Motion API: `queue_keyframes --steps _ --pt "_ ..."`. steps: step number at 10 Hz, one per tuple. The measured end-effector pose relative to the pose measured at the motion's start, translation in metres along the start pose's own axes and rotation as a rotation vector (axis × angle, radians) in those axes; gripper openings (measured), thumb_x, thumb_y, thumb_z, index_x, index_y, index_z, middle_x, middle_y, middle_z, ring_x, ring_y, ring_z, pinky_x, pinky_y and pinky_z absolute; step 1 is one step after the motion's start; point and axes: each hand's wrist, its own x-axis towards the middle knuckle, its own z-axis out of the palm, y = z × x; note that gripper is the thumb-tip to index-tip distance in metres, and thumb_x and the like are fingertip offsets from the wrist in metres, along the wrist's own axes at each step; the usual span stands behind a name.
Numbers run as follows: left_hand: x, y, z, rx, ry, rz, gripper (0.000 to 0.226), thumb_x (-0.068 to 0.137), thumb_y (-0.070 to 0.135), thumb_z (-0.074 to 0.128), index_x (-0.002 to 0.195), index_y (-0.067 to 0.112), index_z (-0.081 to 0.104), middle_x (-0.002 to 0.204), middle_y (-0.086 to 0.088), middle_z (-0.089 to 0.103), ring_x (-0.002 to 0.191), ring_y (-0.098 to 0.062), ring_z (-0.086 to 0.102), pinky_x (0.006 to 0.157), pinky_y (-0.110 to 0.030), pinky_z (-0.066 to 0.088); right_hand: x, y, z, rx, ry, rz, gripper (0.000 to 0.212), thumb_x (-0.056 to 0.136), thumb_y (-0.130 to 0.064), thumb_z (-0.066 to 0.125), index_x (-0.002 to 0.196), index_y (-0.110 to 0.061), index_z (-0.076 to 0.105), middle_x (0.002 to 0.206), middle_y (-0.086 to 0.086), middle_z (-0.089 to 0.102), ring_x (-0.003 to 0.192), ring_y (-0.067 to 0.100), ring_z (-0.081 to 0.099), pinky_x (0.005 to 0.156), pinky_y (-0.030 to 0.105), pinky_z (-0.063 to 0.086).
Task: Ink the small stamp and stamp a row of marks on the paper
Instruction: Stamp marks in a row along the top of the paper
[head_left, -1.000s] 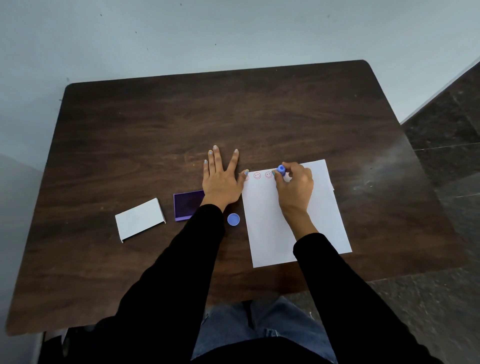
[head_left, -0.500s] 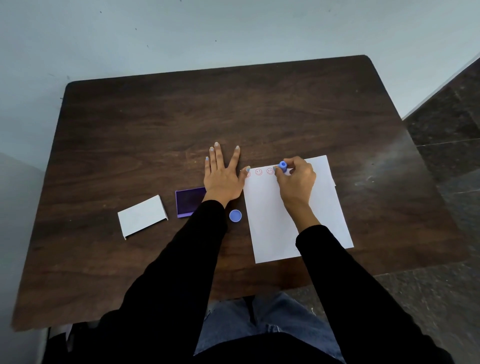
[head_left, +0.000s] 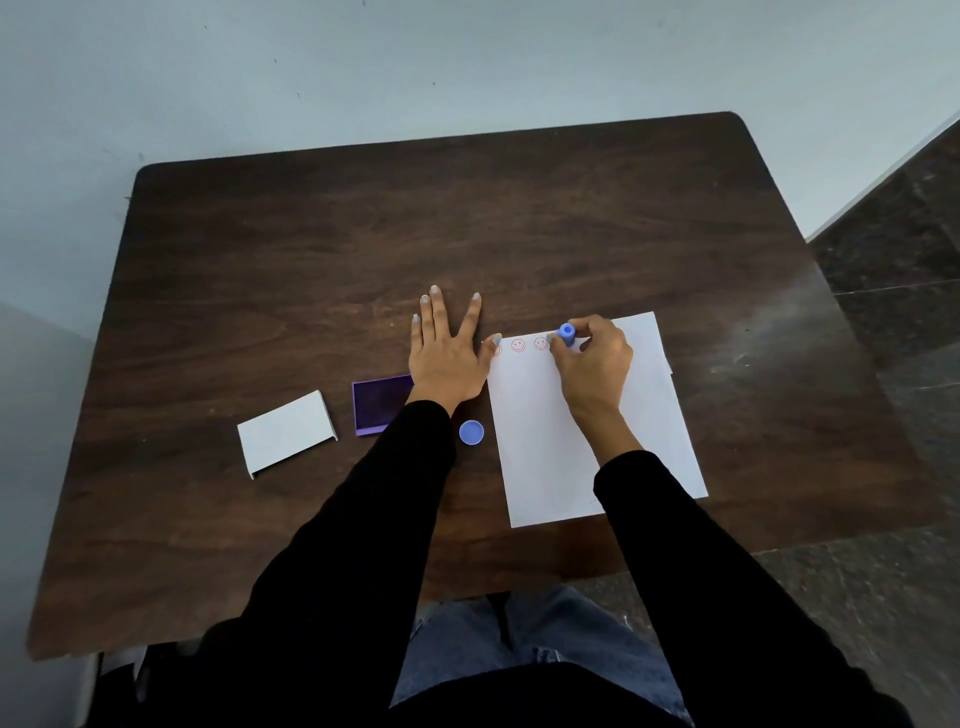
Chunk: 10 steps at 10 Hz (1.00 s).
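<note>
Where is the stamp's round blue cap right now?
The blue cap lies on the table, between the left sleeve and the paper's left edge, right of the ink pad.

We see the right hand (head_left: 592, 364) pinching a small blue stamp (head_left: 567, 332) upright on the top edge of the white paper (head_left: 545, 447), just right of a row of red smiley marks (head_left: 530, 344). The left hand (head_left: 447, 358) lies flat, fingers spread, on the dark wooden surface (head_left: 311, 260), thumb touching the paper's corner. A purple ink pad (head_left: 376, 402), a blue cap (head_left: 471, 432) and a white lid (head_left: 285, 431) lie to the left.
</note>
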Motion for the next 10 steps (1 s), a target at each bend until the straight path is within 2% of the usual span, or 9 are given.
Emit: queue_keyframes --steps 1,2,3,4,6,7,8,9,10 --pt "-0.001 0.0 -0.001 0.003 -0.008 -0.002 0.064 0.095 0.06 0.019 0.149 0.034 -0.004 0.157 -0.016 -0.018 0.146 -0.031 -0.016 0.118 -0.043 -0.007 0.002 0.0 -0.001 0.003 -0.007 0.008 0.02 0.08 -0.021 0.073 0.095 -0.01 0.066 0.099 0.008 0.07 0.085 0.016 0.06 0.072 0.02 0.046" --pt "-0.003 0.0 -0.003 -0.006 -0.005 0.008 0.064 0.095 0.059 0.02 0.149 0.033 -0.003 0.157 -0.017 -0.018 0.146 -0.032 -0.016 0.118 -0.043 -0.006 0.003 -0.002 -0.004 0.034 0.028 0.011 0.018 0.079 -0.021 0.073 0.092 -0.009 0.068 0.093 0.007 0.072 0.075 0.011 0.058 0.061 0.01 0.038" --pt "-0.004 0.0 -0.005 -0.019 -0.015 0.012 0.064 0.096 0.058 0.02 0.149 0.033 -0.004 0.157 -0.018 -0.019 0.146 -0.032 -0.017 0.118 -0.043 -0.007 0.005 -0.008 -0.013 0.315 0.177 0.14 0.021 0.076 -0.024 0.076 0.091 -0.013 0.068 0.088 0.004 0.072 0.072 0.012 0.062 0.056 0.004 0.04" --pt "-0.005 0.002 -0.008 -0.018 -0.03 0.013 0.064 0.096 0.057 0.02 0.149 0.032 -0.005 0.156 -0.019 -0.02 0.145 -0.032 -0.017 0.118 -0.043 -0.007 0.012 -0.015 -0.024 0.64 0.251 0.284 0.02 0.072 -0.019 0.079 0.088 -0.013 0.069 0.083 0.004 0.073 0.073 0.01 0.069 0.063 0.011 0.051" --pt "-0.006 0.001 -0.012 -0.04 -0.046 0.012 0.063 0.096 0.058 0.019 0.15 0.032 -0.001 0.157 -0.019 -0.017 0.146 -0.032 -0.015 0.119 -0.044 -0.005 0.023 -0.019 -0.041 0.925 0.268 0.438 0.023 0.072 -0.016 0.079 0.09 -0.005 0.069 0.081 0.008 0.071 0.067 0.008 0.063 0.065 0.019 0.05" --pt "-0.009 0.002 -0.017 -0.103 -0.011 0.017 0.061 0.097 0.056 0.021 0.15 0.029 0.009 0.159 -0.019 -0.008 0.147 -0.033 -0.009 0.119 -0.045 -0.004 0.023 -0.022 -0.047 0.989 0.264 0.547 0.016 0.071 -0.018 0.08 0.081 -0.012 0.069 0.078 0.003 0.069 0.063 0.007 0.062 0.061 0.017 0.051" --pt "-0.02 0.0 -0.022 -0.181 0.129 0.065 0.056 0.097 0.05 0.032 0.146 0.022 0.03 0.159 -0.017 0.008 0.148 -0.031 -0.001 0.119 -0.046 -0.001 0.02 -0.024 -0.049 1.054 0.253 0.598 0.026 0.07 -0.02 0.082 0.09 -0.009 0.07 0.074 0.002 0.068 0.058 0.005 0.06 0.058 0.015 0.052" --pt "-0.039 -0.009 -0.028 -0.241 0.238 0.141 0.048 0.09 0.046 0.053 0.13 0.02 0.052 0.154 -0.011 0.029 0.147 -0.027 0.01 0.118 -0.046 0.003 0.015 -0.026 -0.048 1.097 0.234 0.607 0.036 0.07 -0.021 0.082 0.1 -0.006 0.069 0.077 0.003 0.069 0.056 0.005 0.061 0.057 0.015 0.051" --pt "-0.066 -0.021 -0.031 -0.29 0.214 0.18 0.055 0.075 0.053 0.069 0.12 0.023 0.06 0.149 -0.006 0.039 0.147 -0.024 0.013 0.118 -0.046 0.003 0.009 -0.031 -0.047 1.135 0.185 0.606 0.028 0.071 -0.021 0.081 0.093 -0.008 0.07 0.078 0.004 0.07 0.058 0.005 0.063 0.057 0.016 0.051"
